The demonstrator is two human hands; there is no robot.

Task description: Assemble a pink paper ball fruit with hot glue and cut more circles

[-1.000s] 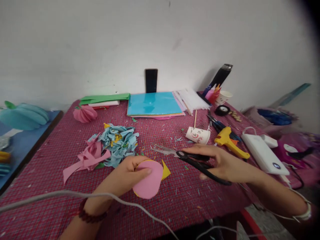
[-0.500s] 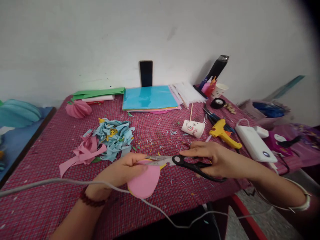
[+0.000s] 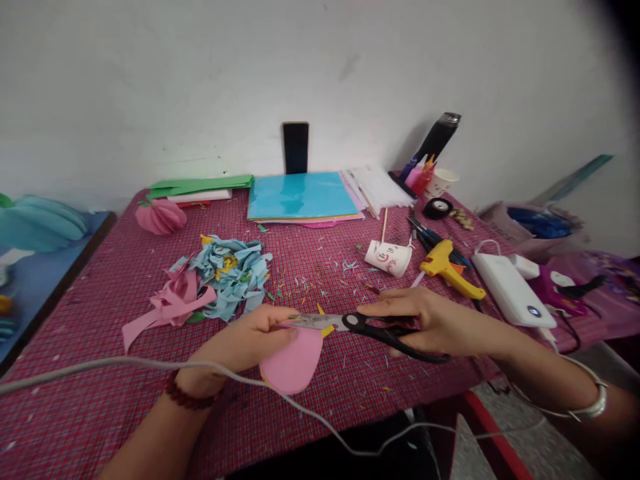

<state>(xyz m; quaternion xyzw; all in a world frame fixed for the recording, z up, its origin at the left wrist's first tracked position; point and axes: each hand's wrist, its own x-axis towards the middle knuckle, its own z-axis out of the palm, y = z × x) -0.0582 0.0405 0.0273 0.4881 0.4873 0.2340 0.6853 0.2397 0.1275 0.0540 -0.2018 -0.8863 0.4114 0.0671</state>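
My left hand [image 3: 257,337] pinches the upper left edge of a rounded pink paper piece [image 3: 294,363], with yellow paper showing at its rim. In my right hand [image 3: 425,320] are black-handled scissors [image 3: 357,323], their blades pointing left across the top of the paper, close to my left fingertips. The blades look nearly closed. A small yellow strip [image 3: 327,331] sticks out beside them. Left of the paper lies a heap of blue scraps [image 3: 235,267] with pink scraps [image 3: 175,300] next to it.
A yellow glue gun [image 3: 453,270], a tipped paper cup [image 3: 389,257] and a white power bank [image 3: 513,287] lie to the right. Blue paper sheets [image 3: 303,195] and a pink paper pumpkin [image 3: 161,217] sit behind. A grey cable [image 3: 320,417] crosses in front of the left wrist.
The scissor blades have closed further along the top edge of the paper. My hands keep nearly the same place, and the whole view has shifted slightly.
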